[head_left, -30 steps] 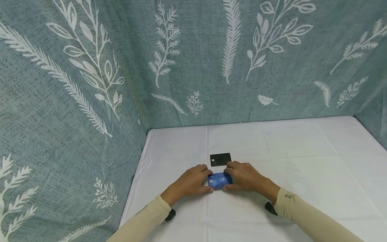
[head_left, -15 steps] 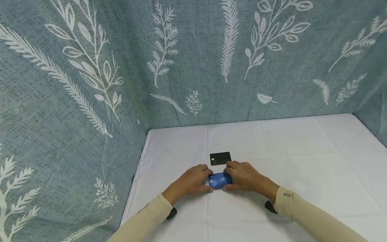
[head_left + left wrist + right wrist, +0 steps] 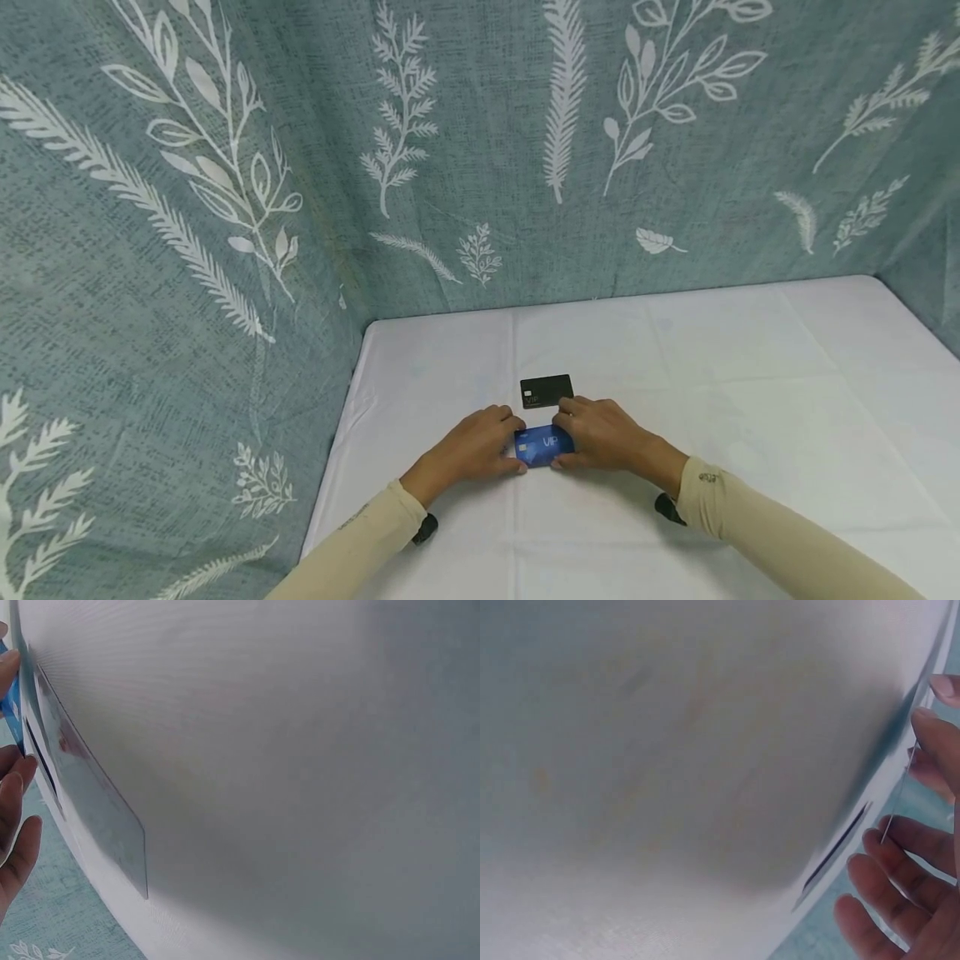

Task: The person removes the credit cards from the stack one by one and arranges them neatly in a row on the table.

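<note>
A blue bank card (image 3: 542, 446) marked VIP is held between both hands, its printed face toward the head camera. My left hand (image 3: 477, 446) pinches its left end between thumb and fingertips. At the opposite end, the fingers and thumb of my right hand (image 3: 603, 435) pinch the card too. The right wrist view shows the card (image 3: 898, 795) nearly edge-on, raised off the cloth. Just beyond it, a black VIP card (image 3: 546, 390) lies flat on the table. A pale card (image 3: 97, 795) lies below my left hand in the left wrist view, mostly hidden from the head camera.
White cloth covers the table (image 3: 712, 367). Teal curtains (image 3: 480, 167) with white leaf prints hang along its back and left side. Black wrist devices (image 3: 425, 529) show under the beige sleeves (image 3: 787, 529).
Both hands keep their hold on the blue card with almost no movement. The whole head view shifts slightly.
</note>
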